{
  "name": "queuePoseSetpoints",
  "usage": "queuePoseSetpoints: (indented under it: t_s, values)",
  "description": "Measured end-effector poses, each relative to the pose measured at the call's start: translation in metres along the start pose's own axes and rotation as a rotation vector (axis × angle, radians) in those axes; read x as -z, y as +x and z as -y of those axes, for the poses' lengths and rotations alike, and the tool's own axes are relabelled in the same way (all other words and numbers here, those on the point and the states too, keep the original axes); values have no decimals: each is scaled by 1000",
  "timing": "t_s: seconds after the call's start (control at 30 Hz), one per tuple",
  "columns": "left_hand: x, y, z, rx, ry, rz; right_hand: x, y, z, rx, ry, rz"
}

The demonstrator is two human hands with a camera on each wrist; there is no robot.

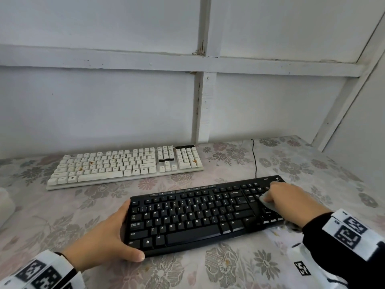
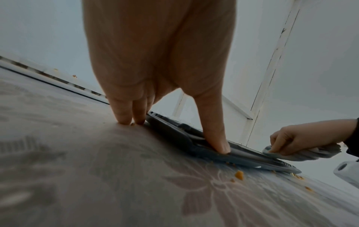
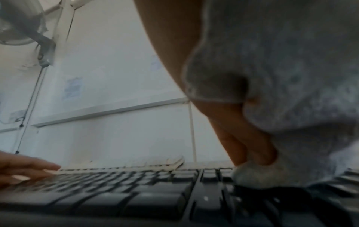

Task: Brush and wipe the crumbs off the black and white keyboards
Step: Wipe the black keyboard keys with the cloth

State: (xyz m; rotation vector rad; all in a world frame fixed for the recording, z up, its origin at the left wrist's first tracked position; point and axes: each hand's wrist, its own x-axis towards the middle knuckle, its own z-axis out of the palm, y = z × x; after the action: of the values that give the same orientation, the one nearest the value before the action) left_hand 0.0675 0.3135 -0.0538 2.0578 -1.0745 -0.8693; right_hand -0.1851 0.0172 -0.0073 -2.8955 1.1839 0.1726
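Item 1, black keyboard (image 1: 200, 213): it lay at the near right of the desk, its right end toward the desk's right edge. Your right hand (image 1: 289, 199) had its fingers curled round a grey cloth (image 1: 265, 202) and pressed it onto the number-pad end. Your left hand (image 1: 104, 236) braced the left end, thumb (image 2: 215, 135) along the front edge, fingers straight at the far side. The main key field looked clean; by my judgement this keyboard was nearly wiped.

Item 2, white keyboard (image 1: 125, 165): it sat toward the desk's far edge, left of centre, well apart from both hands. Orange specks showed among its keys, so it was likely still to do.

Item 3, crumbs (image 2: 239, 175): orange bits lay on the cloth cover just beside the black keyboard's front edge, not yet cleared.

Item 4, desk (image 1: 229, 268): it carried a floral cover. A black cable (image 1: 255, 159) ran from the black keyboard to the far edge.

Item 5, room: pale panelled wall (image 1: 104, 101) with white battens.
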Motion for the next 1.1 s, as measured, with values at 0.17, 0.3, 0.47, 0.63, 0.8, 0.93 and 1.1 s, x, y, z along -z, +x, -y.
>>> queuePoseSetpoints:
  t_s: [0.17, 0.3, 0.47, 0.63, 0.8, 0.93, 1.1]
  values:
    - [0, 0, 0, 2, -19, -1, 0, -7, 53, 365, 138, -59]
    - [1, 0, -1, 10, -9, 9, -20, -9, 86, 505, 55, -7]
    - [0, -1, 0, -14, -24, 12, -19, -13, 53, 363, 119, -12]
    - [0, -1, 0, -1, -33, 8, -20, -5, -9, 80, 153, 4]
    - [1, -1, 0, 30, -29, 14, -10, 8, -20, 15, 71, 32]
    - [1, -1, -2, 54, -26, 14, -6, 10, -37, 2, 55, -19]
    - [1, 0, -5, 46, -73, 27, -23, 2, -56, -46, 141, 4]
